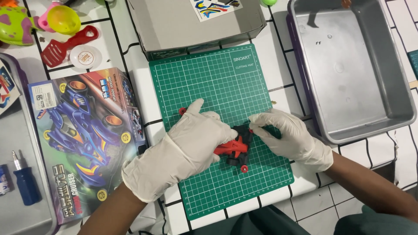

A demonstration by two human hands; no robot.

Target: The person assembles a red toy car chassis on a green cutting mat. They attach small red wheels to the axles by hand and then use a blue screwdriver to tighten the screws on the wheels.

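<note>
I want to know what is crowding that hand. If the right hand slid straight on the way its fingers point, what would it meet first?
The right hand points leftward, fingertips already on the red and black toy car chassis. Just past that lies the left hand, probably the next contact.

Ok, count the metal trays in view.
2. One large metal tray sits right of the green cutting mat; another tray, mostly cut off, lies at the left edge. More may be out of frame.

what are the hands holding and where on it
A red and black toy car chassis on the green mat: left hand covers its left side, right hand pinches its upper right end.
</note>
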